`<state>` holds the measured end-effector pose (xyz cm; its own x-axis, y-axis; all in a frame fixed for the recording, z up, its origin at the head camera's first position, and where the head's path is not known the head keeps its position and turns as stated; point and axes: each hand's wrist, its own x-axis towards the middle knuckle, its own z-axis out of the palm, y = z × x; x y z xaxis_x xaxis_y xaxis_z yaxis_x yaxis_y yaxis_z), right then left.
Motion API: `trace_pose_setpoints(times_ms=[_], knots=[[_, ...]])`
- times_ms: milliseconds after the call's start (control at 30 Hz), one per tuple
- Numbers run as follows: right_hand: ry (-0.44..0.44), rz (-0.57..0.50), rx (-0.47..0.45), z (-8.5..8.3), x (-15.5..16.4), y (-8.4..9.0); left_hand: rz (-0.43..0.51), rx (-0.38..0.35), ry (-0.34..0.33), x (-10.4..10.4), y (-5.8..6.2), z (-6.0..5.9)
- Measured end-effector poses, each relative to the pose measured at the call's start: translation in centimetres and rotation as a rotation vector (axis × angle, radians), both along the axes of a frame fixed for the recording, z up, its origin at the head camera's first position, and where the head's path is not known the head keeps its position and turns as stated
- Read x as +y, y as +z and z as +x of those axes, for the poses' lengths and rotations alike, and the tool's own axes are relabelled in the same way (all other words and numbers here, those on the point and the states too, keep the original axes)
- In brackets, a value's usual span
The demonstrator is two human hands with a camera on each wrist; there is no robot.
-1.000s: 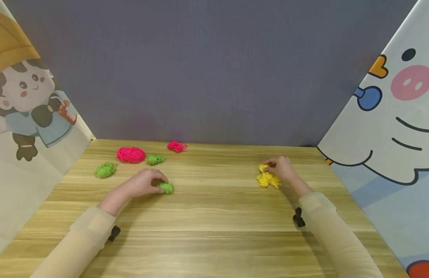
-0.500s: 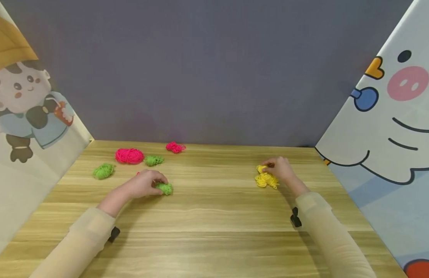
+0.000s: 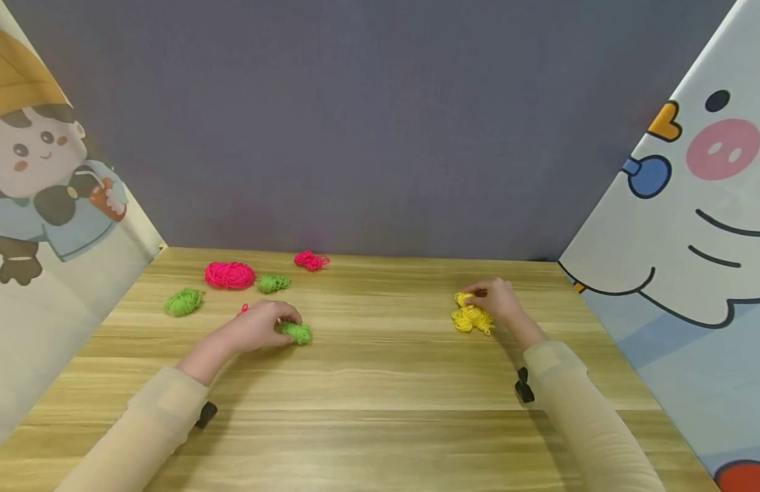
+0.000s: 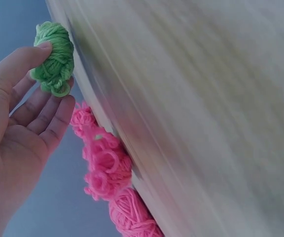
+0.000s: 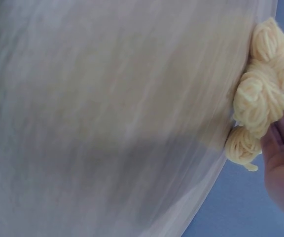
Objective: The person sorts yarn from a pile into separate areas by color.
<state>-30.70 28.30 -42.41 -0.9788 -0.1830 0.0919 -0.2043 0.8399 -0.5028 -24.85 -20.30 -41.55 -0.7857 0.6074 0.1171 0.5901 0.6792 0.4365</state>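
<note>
My left hand [image 3: 262, 326] pinches a small green yarn bundle [image 3: 296, 333] between thumb and fingers, low over the table. In the left wrist view the thumb presses the side of this green yarn bundle [image 4: 54, 59], and the other fingers sit behind it. A bit of pink yarn [image 3: 242, 309] shows past the back of that hand, which covers the rest. Across the table, my right hand [image 3: 498, 299] holds a yellow yarn bundle [image 3: 461, 298] at the far side of a yellow cluster [image 3: 472, 318]. The right wrist view shows several yellow bundles [image 5: 260, 101] crowded together, partly hiding the fingers.
Behind the left hand lie a large pink yarn bundle [image 3: 229, 275], a green one [image 3: 272, 283] and a small pink one [image 3: 311, 260]. Another green bundle [image 3: 184, 302] is further left. A grey panel [image 3: 368, 137] bounds the wooden table [image 3: 380, 383] at the back; printed panels flank it.
The left hand has shifted slightly right with the green yarn bundle, and more pink yarn shows behind it. The right hand stays at the yellow cluster.
</note>
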Motion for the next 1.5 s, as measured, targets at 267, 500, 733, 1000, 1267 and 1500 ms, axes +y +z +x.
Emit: trace_pose_setpoints(times_ms=[267,500,733,1000,1267,1500], knots=[[-0.010,0.002,-0.006,0.1,0.0,0.0,0.018,0.029,-0.004,1.1,0.7,0.6],[-0.020,-0.003,-0.013,0.0,-0.1,0.0,0.037,0.039,0.007,2.3,1.1,1.0],[-0.011,-0.010,-0.018,0.0,0.0,-0.1,0.059,0.057,0.009,3.8,1.9,1.6],[-0.008,0.007,-0.003,-0.1,0.3,-0.2,0.096,0.051,0.037,5.6,2.6,2.1],[-0.010,0.009,0.007,-0.1,0.3,-0.2,0.121,0.089,0.037,7.2,3.0,2.6],[-0.002,0.021,0.024,-0.2,0.2,-0.1,0.191,0.103,0.034,8.7,3.1,2.7]])
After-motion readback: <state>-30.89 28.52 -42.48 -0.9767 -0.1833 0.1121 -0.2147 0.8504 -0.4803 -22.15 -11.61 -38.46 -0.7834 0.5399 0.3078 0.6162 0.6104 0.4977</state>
